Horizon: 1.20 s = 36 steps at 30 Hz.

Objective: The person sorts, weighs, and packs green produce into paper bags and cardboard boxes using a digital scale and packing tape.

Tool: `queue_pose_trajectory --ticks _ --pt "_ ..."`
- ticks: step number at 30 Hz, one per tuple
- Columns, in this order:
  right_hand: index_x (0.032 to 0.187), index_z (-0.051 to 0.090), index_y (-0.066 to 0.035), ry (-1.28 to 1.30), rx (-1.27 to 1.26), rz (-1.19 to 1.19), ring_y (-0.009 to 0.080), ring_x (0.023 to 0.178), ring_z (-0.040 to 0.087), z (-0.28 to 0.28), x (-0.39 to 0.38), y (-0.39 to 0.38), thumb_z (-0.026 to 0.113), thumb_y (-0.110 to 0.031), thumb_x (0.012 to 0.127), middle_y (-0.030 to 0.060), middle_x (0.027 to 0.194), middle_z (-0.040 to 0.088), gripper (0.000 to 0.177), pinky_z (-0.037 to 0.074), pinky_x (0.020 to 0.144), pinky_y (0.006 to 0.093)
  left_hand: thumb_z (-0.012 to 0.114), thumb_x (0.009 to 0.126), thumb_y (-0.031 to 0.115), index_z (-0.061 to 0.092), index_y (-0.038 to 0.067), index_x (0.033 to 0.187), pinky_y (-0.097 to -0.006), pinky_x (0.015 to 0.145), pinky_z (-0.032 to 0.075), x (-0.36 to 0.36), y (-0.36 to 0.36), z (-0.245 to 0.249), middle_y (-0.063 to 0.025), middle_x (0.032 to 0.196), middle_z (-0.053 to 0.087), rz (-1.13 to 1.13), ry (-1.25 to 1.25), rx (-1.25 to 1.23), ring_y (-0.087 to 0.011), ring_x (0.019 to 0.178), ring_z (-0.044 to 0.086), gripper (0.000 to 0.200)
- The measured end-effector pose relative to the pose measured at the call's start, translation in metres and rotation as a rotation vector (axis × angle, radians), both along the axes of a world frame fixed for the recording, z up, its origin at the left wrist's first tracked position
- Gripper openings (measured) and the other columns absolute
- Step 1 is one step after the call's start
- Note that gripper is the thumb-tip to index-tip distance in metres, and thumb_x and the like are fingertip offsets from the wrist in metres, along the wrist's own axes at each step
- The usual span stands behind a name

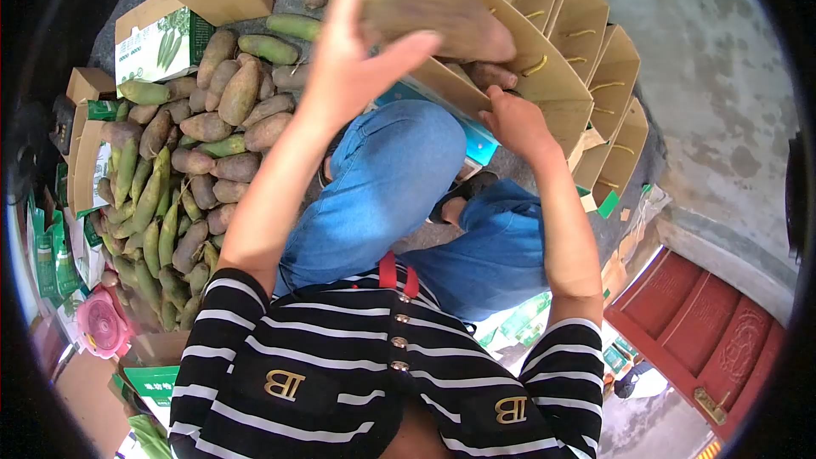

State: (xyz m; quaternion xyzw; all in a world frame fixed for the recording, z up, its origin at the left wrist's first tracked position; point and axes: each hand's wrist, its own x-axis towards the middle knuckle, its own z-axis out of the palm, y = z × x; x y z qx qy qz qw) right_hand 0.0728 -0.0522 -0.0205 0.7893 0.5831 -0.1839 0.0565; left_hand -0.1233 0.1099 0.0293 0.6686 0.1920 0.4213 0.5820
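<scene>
My left hand (357, 59) is closed on a big brownish radish (429, 8), blurred by motion, raised over an open cardboard box (557, 89). Its thumb lies along the near side of the radish. My right hand (520, 123) has its fingers curled at the near rim of that box, seeming to grip it. Just beyond those fingertips, inside the box, a smaller reddish-brown radish (493, 76) shows. The rest of the box's inside is hidden behind the raised radish.
A large heap of brown and green radishes (204, 161) covers the floor at left. Open boxes with yellow cord handles (608, 85) stand in a row at right. Printed cartons (161, 47) lie at upper left. A pink fan-like object (104, 323) is at far left, a red door (697, 331) at lower right.
</scene>
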Motion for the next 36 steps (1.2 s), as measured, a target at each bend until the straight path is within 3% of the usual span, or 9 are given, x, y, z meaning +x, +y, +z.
queue_pose_trajectory --ticks 1,5,11,13,15,17,22,29,36 --pt "0.095 0.047 -0.001 -0.004 -0.011 -0.007 0.0370 0.083 0.061 0.002 -0.002 0.001 0.060 -0.020 0.082 0.0197 0.083 0.063 0.025 0.048 0.070 0.0467 0.074 0.074 0.027 0.035 0.000 0.132 -0.0349 0.097 0.039 0.013 0.000 -0.008 -0.0165 0.127 0.045 -0.077 0.071 0.021 -0.0243 0.118 0.045 0.075" --pt "0.094 0.048 -0.002 -0.034 -0.015 0.017 0.0371 0.081 0.062 -0.001 0.001 -0.002 0.059 -0.021 0.083 0.0191 0.081 0.063 0.025 0.049 0.068 0.0466 0.069 0.079 0.023 0.045 0.001 0.126 -0.0337 0.093 0.041 0.011 -0.004 -0.030 -0.0173 0.122 0.050 0.125 0.409 0.533 -0.0284 0.114 0.049 0.057" --pt "0.091 0.050 -0.001 0.015 -0.013 0.053 0.0376 0.082 0.061 0.002 0.003 0.000 0.058 -0.022 0.083 0.0207 0.081 0.063 0.024 0.048 0.070 0.0472 0.064 0.083 0.019 0.054 0.003 0.112 -0.0310 0.076 0.047 -0.099 0.001 -0.134 -0.0136 0.097 0.060 0.061 0.749 0.194 -0.0198 0.086 0.059 0.035" --pt "0.091 0.050 -0.001 0.010 -0.013 0.038 0.0379 0.082 0.061 0.003 0.003 0.000 0.058 -0.022 0.084 0.0207 0.081 0.063 0.024 0.048 0.071 0.0475 0.065 0.081 0.018 0.055 0.000 0.108 -0.0346 0.079 0.047 -0.148 -0.006 -0.186 -0.0197 0.093 0.059 -0.064 0.954 -0.105 -0.0306 0.090 0.060 0.034" --pt "0.092 0.049 -0.001 0.016 -0.034 0.016 0.0387 0.084 0.060 0.005 0.003 0.000 0.057 -0.024 0.084 0.0214 0.083 0.062 0.026 0.047 0.072 0.0477 0.064 0.080 0.019 0.052 -0.001 0.112 -0.0373 0.082 0.046 -0.195 -0.022 -0.220 -0.0215 0.095 0.061 -0.144 1.073 -0.107 -0.0332 0.094 0.060 0.039" --pt "0.093 0.048 -0.001 0.035 -0.069 -0.006 0.0400 0.087 0.058 0.009 0.002 0.002 0.056 -0.028 0.086 0.0227 0.086 0.061 0.029 0.045 0.073 0.0476 0.067 0.076 0.028 0.049 -0.001 0.117 -0.0406 0.087 0.045 -0.241 -0.042 -0.269 -0.0241 0.107 0.058 -0.198 1.430 -0.150 -0.0361 0.105 0.055 0.053" --pt "0.099 0.051 0.000 0.052 -0.067 -0.045 0.0397 0.090 0.058 0.015 0.002 0.005 0.051 -0.037 0.089 0.0242 0.089 0.061 0.038 0.045 0.077 0.0467 0.072 0.068 0.037 0.043 0.000 0.123 -0.0426 0.090 0.044 -0.309 -0.101 -0.369 -0.0252 0.119 0.050 -0.424 1.640 -0.146 -0.0393 0.110 0.050 0.072" --pt "0.095 0.051 0.001 0.064 -0.069 -0.054 0.0419 0.088 0.057 0.013 -0.003 0.010 0.049 -0.039 0.090 0.0255 0.088 0.060 0.040 0.044 0.075 0.0484 0.075 0.065 0.035 0.030 0.002 0.131 -0.0431 0.089 0.045 -0.310 -0.123 -0.346 -0.0223 0.117 0.049 -0.434 1.655 -0.082 -0.0381 0.106 0.052 0.087" --pt "0.096 0.051 0.001 0.057 -0.096 -0.056 0.0416 0.088 0.058 0.014 -0.003 0.011 0.050 -0.040 0.089 0.0257 0.088 0.061 0.041 0.045 0.075 0.0481 0.076 0.063 0.038 0.036 0.002 0.122 -0.0442 0.085 0.046 -0.306 -0.122 -0.339 -0.0227 0.112 0.051 -0.237 1.549 -0.071 -0.0388 0.103 0.053 0.081"
